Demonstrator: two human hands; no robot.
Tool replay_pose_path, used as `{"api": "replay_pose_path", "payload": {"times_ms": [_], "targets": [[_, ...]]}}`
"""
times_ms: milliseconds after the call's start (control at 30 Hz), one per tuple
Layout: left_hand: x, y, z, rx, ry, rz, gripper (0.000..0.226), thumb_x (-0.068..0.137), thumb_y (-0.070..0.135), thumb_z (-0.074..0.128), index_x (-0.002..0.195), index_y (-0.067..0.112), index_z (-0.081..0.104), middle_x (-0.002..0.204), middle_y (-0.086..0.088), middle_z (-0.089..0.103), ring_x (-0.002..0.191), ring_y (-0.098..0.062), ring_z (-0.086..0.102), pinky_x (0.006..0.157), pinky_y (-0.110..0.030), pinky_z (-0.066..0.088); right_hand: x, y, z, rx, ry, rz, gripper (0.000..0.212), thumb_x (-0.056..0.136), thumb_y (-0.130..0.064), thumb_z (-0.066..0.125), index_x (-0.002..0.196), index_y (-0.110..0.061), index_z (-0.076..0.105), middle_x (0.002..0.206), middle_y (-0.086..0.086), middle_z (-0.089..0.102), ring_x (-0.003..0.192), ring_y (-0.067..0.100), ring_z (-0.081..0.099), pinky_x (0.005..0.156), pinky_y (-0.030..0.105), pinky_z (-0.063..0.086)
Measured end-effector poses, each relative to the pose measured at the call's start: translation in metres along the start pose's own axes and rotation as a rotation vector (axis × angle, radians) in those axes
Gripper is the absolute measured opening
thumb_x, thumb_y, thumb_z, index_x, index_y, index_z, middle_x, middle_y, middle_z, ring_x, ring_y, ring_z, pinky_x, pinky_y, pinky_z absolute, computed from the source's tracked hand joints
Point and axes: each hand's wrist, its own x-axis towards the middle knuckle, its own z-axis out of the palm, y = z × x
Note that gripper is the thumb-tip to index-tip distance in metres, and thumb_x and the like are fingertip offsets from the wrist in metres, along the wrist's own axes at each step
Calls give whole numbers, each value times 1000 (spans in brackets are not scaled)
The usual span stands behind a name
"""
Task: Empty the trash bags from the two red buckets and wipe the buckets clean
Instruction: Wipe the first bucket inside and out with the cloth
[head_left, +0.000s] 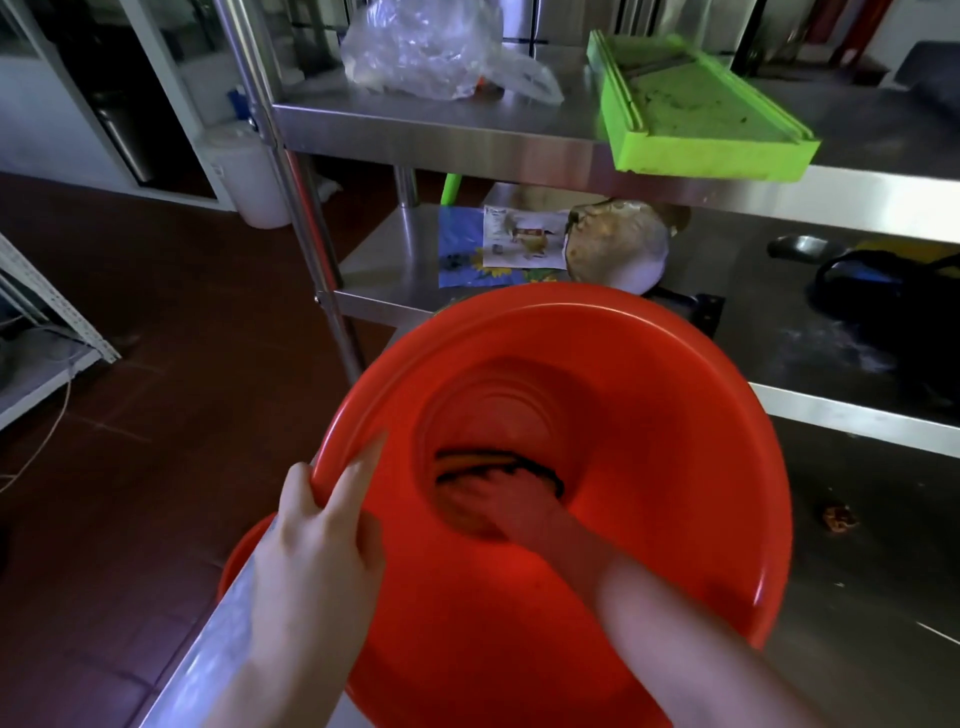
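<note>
Left hand: we saw our left hand closed over the near-left rim of the red bucket, thumb outside on the rim edge, forefinger stretched along the inner wall, the other fingers curled inside.
Right hand: our right hand reached deep into the bucket, forearm running down the inner wall; it pressed on a dark-edged cloth at the bottom. We could not tell whether the fingers gripped the cloth or lay flat on it, as the hand was blurred and tinted red.
Red bucket: it was tilted with its mouth toward us, resting at the edge of a steel table, and no bag showed inside.
Second red bucket: a sliver of another red rim showed just below and left of our left wrist, beyond the table edge.
Table: a small brown scrap lay on the steel to the right of the bucket, apart from it.
Shelf unit: behind the bucket stood a steel shelf unit. Its top level held a crumpled clear plastic bag and a green tray overhanging the front edge.
Lower shelf: we noted a printed sheet beside a worn round pan, and farther right a dark blue-and-black bag.
Floor: dark red-brown tiles lay to the left, with a white bin near the shelf post.
</note>
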Motion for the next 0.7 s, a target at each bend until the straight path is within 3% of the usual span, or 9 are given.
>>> {"api": "replay_pose_path", "payload": {"times_ms": [67,133,300,400,567,700], "targets": [[-3,3,0,0,5,-9,72,69,-7,68,132,27,61,81,-8,42,45,-29,43,43,-37,48,14,25,-13,180,43,313,78,89,-11,46,153,-38,10,158,-5,22,128,29,41,92,42,45],[-5,5,1,7,9,-27,71,70,-7,67,133,27,61,81,-7,42,45,-26,40,42,-36,48,15,47,-24,383,169,606,89,84,-11,52,154,-36,4,160,-5,17,136,32,32,104,43,39],[3,-3,-2,-13,3,2,76,68,-10,67,133,29,60,80,-8,47,47,-30,47,45,-39,49,26,39,-17,416,195,704,84,84,-15,47,153,-37,5,158,-5,16,132,35,33,105,51,36],[8,-7,-1,4,3,-9,75,72,-10,65,135,31,58,82,-8,48,50,-29,49,49,-39,50,42,29,-18,270,145,588,76,89,-16,46,152,-37,9,157,-6,19,129,33,34,100,59,33],[7,-6,-1,15,6,-14,75,71,-8,66,134,32,59,80,-8,45,48,-32,48,48,-39,49,37,-14,3,-9,-28,-10,57,98,-24,37,151,-35,18,154,-8,27,131,27,32,105,60,25],[8,-17,-1,24,8,-33,75,73,-6,67,135,34,57,80,-6,44,49,-28,47,51,-34,45,26,-27,21,-13,-100,-1,64,99,-21,37,153,-36,7,160,-12,14,137,25,27,109,58,23]]}}
